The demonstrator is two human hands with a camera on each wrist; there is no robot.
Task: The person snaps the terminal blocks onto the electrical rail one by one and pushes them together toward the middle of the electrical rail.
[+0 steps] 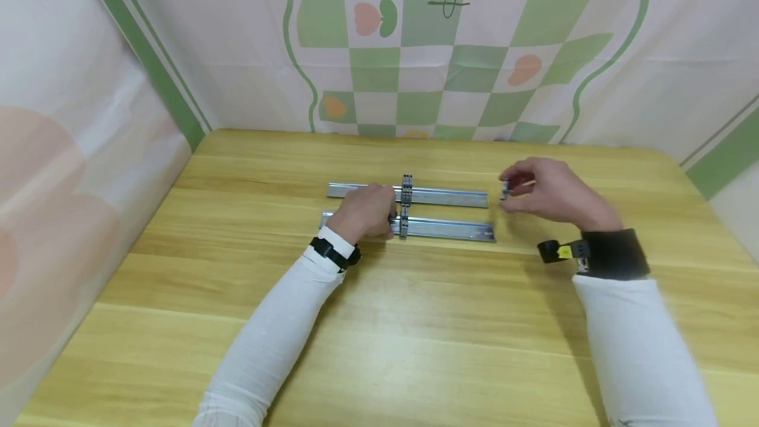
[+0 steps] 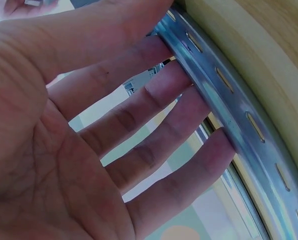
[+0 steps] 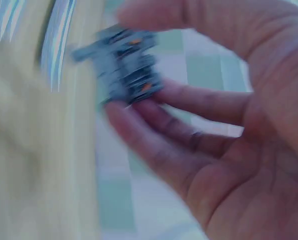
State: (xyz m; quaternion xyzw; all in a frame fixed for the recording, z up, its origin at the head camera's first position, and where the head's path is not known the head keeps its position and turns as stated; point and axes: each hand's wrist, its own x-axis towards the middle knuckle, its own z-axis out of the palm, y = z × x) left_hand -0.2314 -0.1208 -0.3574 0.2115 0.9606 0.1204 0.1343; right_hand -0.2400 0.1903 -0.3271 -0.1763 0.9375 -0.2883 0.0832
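Observation:
Two slotted metal DIN rails lie roughly parallel on the table, a far rail (image 1: 450,198) and a near rail (image 1: 450,228). Grey terminal blocks (image 1: 406,190) sit across the far rail, and more terminal blocks (image 1: 404,226) sit across the near one. My left hand (image 1: 366,211) holds the near rail just left of its blocks; in the left wrist view the fingertips (image 2: 221,142) touch the rail's edge, with the thumb reaching it too. Off the rails' right ends, my right hand (image 1: 554,193) pinches a grey terminal block (image 3: 121,70) with orange spots, blurred in the right wrist view.
The wooden table (image 1: 379,335) extends around the rails on all sides. A patterned cloth (image 1: 427,71) hangs along its back edge, and another cloth (image 1: 89,150) hangs on the left. A black wrist strap with a small attachment (image 1: 557,251) juts out beside the right wrist.

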